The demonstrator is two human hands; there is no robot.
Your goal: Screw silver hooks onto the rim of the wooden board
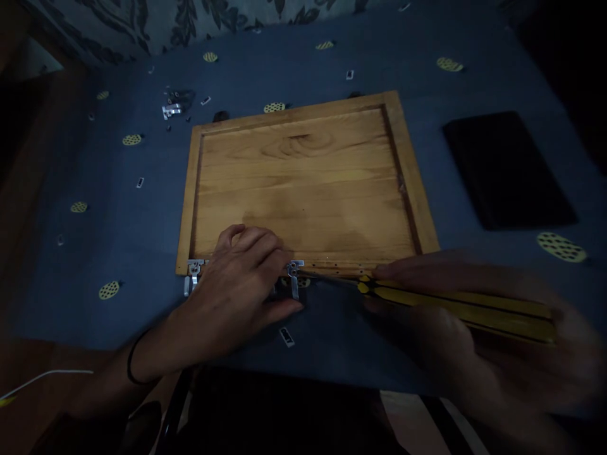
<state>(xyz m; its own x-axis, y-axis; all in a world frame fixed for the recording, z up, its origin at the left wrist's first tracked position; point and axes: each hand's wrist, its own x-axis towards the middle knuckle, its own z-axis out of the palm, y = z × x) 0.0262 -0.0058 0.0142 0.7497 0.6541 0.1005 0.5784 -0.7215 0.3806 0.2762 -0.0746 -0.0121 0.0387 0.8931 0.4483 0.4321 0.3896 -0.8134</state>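
Note:
A wooden panel (294, 170) with a raised frame lies flat on the blue cloth. My left hand (246, 272) presses over its near edge, fingers bent on top and thumb beside a metal hinge (294, 270). Another metal hinge (193, 270) sits at the panel's near left corner. In my right hand (474, 341), blurred by motion, is a screwdriver (455, 306) with a yellow and black handle. Its thin shaft points left along the near edge, with the tip at or close to the hinge beside my left hand. Small holes run along that edge.
Loose metal hardware (171, 111) lies beyond the panel's far left corner. A dark flat rectangular object (509, 170) rests to the right. The blue cloth (142, 234) bears yellow printed patches. A white cable (57, 371) shows at lower left.

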